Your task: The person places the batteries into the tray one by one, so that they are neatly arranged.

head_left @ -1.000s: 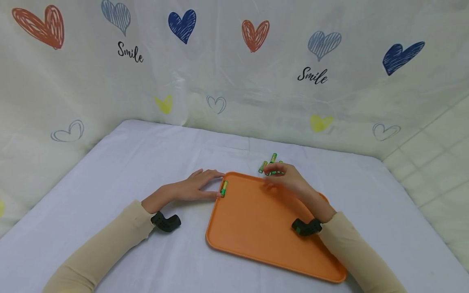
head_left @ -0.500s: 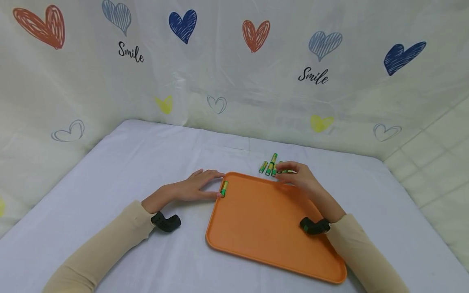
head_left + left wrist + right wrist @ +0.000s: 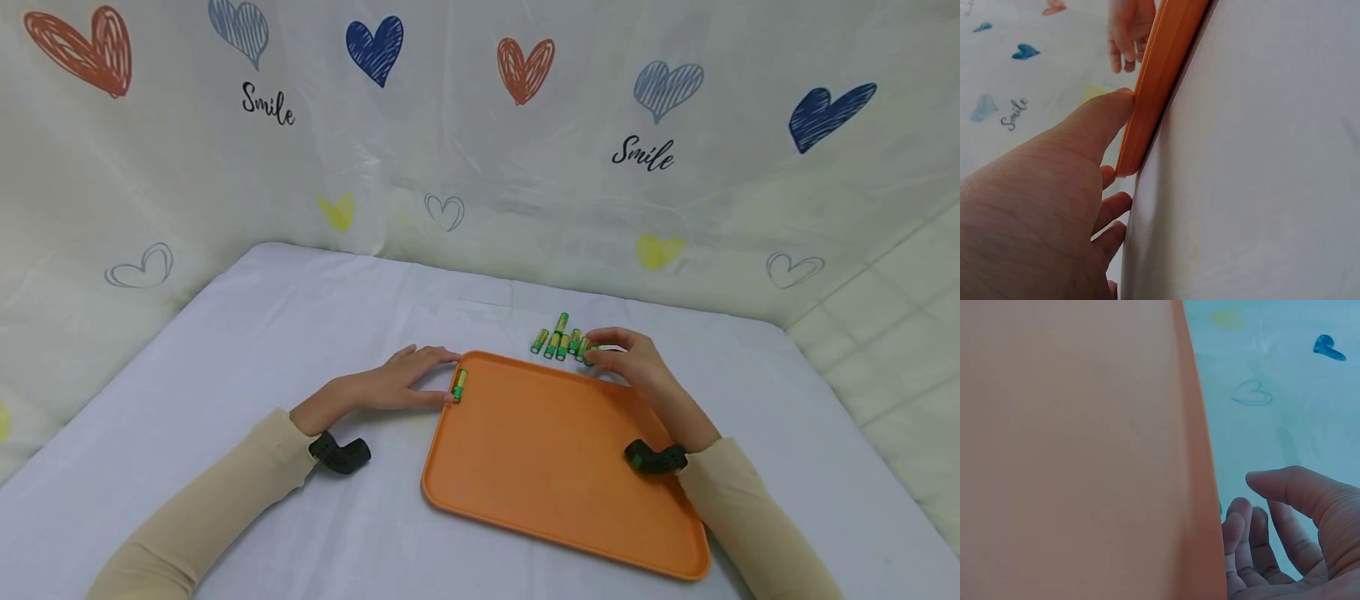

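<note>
An orange tray (image 3: 555,467) lies on the white-covered table, with one green and yellow battery (image 3: 460,386) along its left rim near the far corner. My left hand (image 3: 397,383) touches that corner, thumb on the left rim and forefinger at the far end; the left wrist view shows its thumb (image 3: 1100,122) against the tray's edge. Several similar batteries (image 3: 562,347) lie just beyond the far rim. Over the right end of this group, my right hand (image 3: 637,358) has thumb and fingers spread, partly covering a battery. In the right wrist view nothing shows between thumb (image 3: 1291,484) and fingers.
Black wrist devices sit on the left wrist (image 3: 341,456) and the right wrist (image 3: 655,458); the right one hangs over the tray. Behind the table rises a white curtain (image 3: 465,167) printed with hearts.
My right hand has moved rightwards along the batteries, uncovering more of them. The left hand, the tray and the battery in it have stayed put.
</note>
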Demonstrator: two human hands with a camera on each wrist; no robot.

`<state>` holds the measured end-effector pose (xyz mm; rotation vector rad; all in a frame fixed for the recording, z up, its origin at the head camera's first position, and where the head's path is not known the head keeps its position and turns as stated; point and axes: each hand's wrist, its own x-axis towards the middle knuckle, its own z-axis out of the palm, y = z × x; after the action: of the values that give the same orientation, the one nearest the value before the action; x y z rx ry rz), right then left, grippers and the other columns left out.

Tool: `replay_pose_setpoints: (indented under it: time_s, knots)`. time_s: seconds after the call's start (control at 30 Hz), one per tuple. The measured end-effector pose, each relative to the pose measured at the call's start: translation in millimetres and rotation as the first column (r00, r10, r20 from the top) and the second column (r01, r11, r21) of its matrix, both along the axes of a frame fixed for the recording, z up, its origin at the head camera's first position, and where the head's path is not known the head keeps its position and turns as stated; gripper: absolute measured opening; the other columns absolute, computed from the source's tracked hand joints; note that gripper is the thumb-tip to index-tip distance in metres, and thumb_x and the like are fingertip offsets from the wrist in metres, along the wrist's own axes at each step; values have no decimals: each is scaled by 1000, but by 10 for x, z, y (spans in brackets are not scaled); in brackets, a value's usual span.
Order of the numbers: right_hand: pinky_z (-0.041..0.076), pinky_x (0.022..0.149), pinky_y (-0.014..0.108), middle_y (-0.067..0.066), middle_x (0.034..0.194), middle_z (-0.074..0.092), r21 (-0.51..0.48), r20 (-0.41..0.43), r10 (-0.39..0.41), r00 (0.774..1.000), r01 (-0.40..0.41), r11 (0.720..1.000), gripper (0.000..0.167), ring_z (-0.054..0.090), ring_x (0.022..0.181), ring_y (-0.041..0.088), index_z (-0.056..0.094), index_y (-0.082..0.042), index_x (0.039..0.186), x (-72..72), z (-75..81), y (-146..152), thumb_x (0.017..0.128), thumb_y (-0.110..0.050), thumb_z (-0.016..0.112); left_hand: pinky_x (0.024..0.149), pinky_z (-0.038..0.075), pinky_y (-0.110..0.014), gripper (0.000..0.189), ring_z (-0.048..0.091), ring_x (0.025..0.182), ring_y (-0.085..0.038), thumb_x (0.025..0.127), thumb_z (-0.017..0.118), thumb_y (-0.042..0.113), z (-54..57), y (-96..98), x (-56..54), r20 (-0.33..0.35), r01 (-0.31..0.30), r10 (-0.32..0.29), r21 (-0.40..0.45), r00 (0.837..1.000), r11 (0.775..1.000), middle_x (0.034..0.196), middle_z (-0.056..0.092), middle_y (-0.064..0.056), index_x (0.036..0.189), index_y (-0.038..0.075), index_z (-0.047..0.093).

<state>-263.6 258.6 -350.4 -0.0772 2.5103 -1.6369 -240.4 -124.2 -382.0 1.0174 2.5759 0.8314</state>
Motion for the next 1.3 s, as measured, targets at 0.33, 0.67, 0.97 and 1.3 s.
replay_pose_setpoints:
  time_s: [0.33, 0.67, 0.97, 1.3]
  knots:
    - [50, 68, 20, 22, 141, 42, 32, 47, -19, 999, 17, 999, 54, 60, 74, 7, 45, 2, 141, -7, -32, 94, 94, -15, 65, 119, 0, -54, 69, 26, 145, -20, 94, 60, 48, 10, 10, 16, 1, 14, -14, 16, 1000, 1000, 153, 37, -1, 150, 16, 35]
    - [50, 64, 22, 14, 115, 56, 70, 63, -1, 998, -3, 998, 55, 58, 70, 9, 46, 3, 139, -48, -54, 100, 90, -11, 68, 119, 0, -52, 70, 24, 146, -20, 94, 59, 50, 14, 11, 18, -1, 6, -6, 2, 1000, 1000, 154, 35, 0, 151, 17, 34]
    - [51, 66, 20, 23, 130, 48, 79, 72, 6, 997, -11, 997, 60, 54, 77, 7, 44, 4, 140, -79, -73, 104, 87, -7, 69, 119, 0, -52, 70, 24, 146, -20, 94, 59, 50, 13, 5, 5, 1, 9, -9, 5, 1000, 1000, 154, 35, 0, 151, 17, 34]
    - [52, 65, 20, 20, 125, 51, 75, 86, 29, 996, -36, 997, 68, 58, 73, 7, 41, 2, 144, -109, -111, 111, 86, -9, 74, 119, 0, -52, 69, 23, 146, -21, 95, 60, 47, 18, 4, 26, 4, 9, -9, 17, 1000, 1000, 154, 35, -2, 151, 17, 34]
